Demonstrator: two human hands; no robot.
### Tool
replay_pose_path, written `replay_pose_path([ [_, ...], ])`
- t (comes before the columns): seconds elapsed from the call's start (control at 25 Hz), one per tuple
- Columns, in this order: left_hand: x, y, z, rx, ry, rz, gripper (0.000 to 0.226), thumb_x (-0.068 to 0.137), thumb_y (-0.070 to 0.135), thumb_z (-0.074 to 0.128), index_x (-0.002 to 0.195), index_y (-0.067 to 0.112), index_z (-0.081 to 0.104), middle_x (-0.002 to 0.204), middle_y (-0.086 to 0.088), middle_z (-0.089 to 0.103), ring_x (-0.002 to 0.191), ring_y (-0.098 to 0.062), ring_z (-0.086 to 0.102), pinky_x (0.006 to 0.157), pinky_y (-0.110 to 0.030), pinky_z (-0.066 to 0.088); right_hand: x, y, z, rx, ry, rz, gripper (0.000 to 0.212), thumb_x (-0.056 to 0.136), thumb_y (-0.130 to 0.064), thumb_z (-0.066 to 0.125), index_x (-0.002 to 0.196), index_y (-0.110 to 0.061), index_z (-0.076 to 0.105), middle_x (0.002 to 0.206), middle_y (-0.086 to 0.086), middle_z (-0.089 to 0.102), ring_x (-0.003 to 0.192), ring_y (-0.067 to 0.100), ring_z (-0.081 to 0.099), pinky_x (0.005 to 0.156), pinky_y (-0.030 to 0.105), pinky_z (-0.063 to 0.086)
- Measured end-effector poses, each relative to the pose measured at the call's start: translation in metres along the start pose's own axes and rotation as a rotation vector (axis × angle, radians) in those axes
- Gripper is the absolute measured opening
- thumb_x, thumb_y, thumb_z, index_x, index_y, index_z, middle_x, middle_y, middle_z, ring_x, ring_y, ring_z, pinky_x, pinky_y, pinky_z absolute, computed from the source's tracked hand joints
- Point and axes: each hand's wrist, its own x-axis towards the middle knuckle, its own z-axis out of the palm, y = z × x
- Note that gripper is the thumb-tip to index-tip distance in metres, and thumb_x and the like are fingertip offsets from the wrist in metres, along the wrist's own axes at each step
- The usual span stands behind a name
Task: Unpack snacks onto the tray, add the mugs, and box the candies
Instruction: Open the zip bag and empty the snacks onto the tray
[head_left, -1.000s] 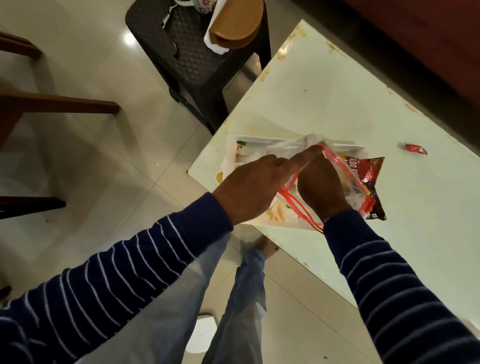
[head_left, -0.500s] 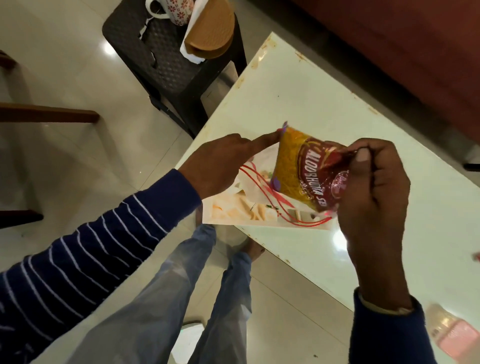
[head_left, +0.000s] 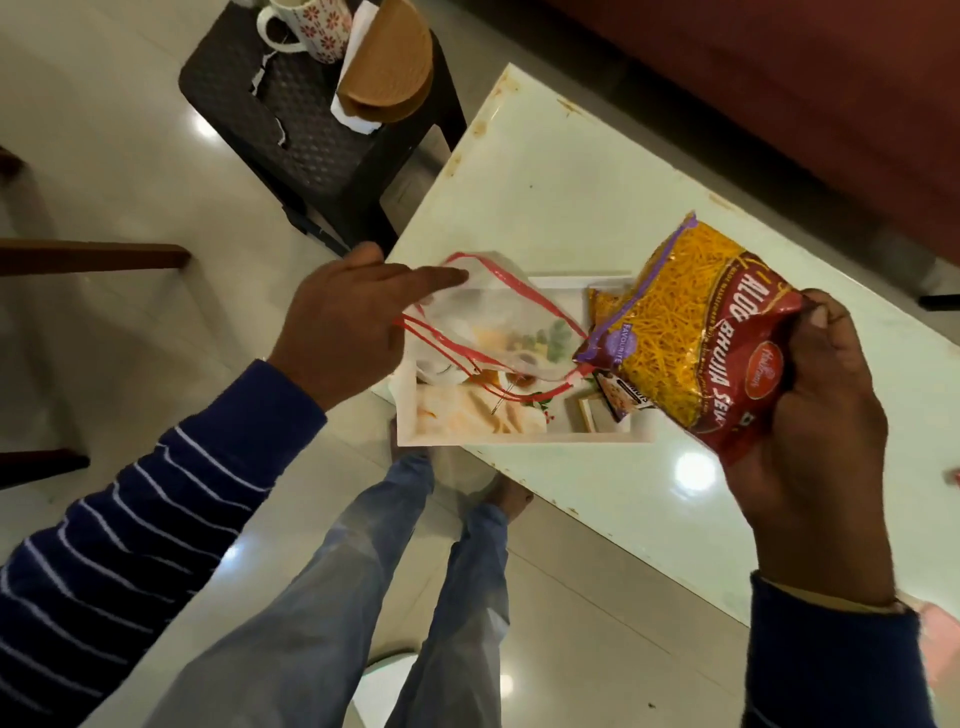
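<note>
My right hand (head_left: 810, 415) grips a red and yellow Aloo Bhujia Sev snack packet (head_left: 696, 332) by its lower end, held tilted above the right side of the white printed tray (head_left: 519, 436). With my left hand (head_left: 343, 322) I pinch the clear zip bag with red seal lines (head_left: 493, 322), which hangs open over the tray's left half. Another small snack packet (head_left: 623, 400) lies on the tray under the big one. A white mug with red flowers (head_left: 306, 26) stands on the dark stool.
The tray rests at the near-left corner of a pale table (head_left: 571, 192). A dark plastic stool (head_left: 311, 119) holds a round wooden piece on white paper (head_left: 389, 62). A pink object (head_left: 940, 644) shows at the right edge. Wooden furniture stands at left.
My right hand drew the Aloo Bhujia packet out of the zip bag and carried it right, above the tray. The left hand keeps hold of the bag.
</note>
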Motion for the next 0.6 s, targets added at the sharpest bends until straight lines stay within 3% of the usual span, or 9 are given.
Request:
replay_pose_path([
  [0.08,-0.003,-0.007,-0.01,0.048,0.023,-0.056,0.035,0.094,0.021,0.053,0.127,0.016,0.065,0.095,-0.011,0.076,0.072,-0.025,0.053,0.061,-0.027,0.035,0.013,0.009,-0.02,-0.16,0.067,-0.03,0.019,0.096,-0.046,0.05,0.102,-0.036,0.065,0.109,-0.006,0.07,0.101,0.022,0.071,0.073,0.051,0.058],
  [0.16,-0.004,-0.006,-0.017,0.077,0.022,-0.092,0.033,0.091,0.014,0.062,0.124,0.013,0.067,0.099,-0.013,0.076,0.073,-0.027,0.056,0.063,-0.027,0.035,0.031,0.028,-0.035,-0.347,0.106,-0.042,0.019,0.099,-0.044,0.046,0.094,-0.036,0.063,0.101,-0.007,0.069,0.105,0.03,0.068,0.073,0.045,0.059],
  [0.24,-0.004,-0.001,-0.022,0.083,0.026,-0.092,0.031,0.092,0.017,0.058,0.121,0.012,0.069,0.099,-0.013,0.076,0.075,-0.029,0.06,0.063,-0.026,0.038,0.051,0.06,-0.042,-0.495,0.042,-0.016,0.022,0.102,-0.036,0.043,0.091,-0.034,0.062,0.101,-0.005,0.067,0.104,0.032,0.066,0.071,0.036,0.057],
  [0.32,0.0,0.006,-0.026,0.068,0.02,-0.07,0.033,0.093,0.019,0.053,0.119,0.011,0.07,0.098,-0.013,0.077,0.076,-0.03,0.062,0.064,-0.026,0.041,0.07,0.094,-0.043,-0.61,-0.055,0.054,0.023,0.104,-0.03,0.041,0.096,-0.028,0.062,0.108,0.003,0.067,0.105,0.031,0.066,0.075,0.038,0.057],
  [0.44,0.004,0.015,-0.027,0.035,-0.015,-0.061,0.031,0.087,0.007,0.067,0.118,0.01,0.071,0.096,-0.013,0.077,0.075,-0.032,0.061,0.064,-0.03,0.045,0.096,0.133,-0.037,-0.718,-0.141,0.113,0.028,0.107,-0.026,0.038,0.115,-0.01,0.059,0.123,0.013,0.062,0.114,0.036,0.061,0.096,0.049,0.052],
  [0.6,0.007,0.021,-0.024,0.033,-0.015,0.01,0.034,0.083,0.004,0.066,0.115,0.013,0.073,0.093,-0.009,0.078,0.072,-0.026,0.062,0.067,-0.023,0.037,0.121,0.15,-0.024,-0.856,-0.13,0.114,0.034,0.106,-0.024,0.037,0.126,-0.004,0.057,0.131,0.02,0.057,0.118,0.038,0.057,0.099,0.043,0.046],
])
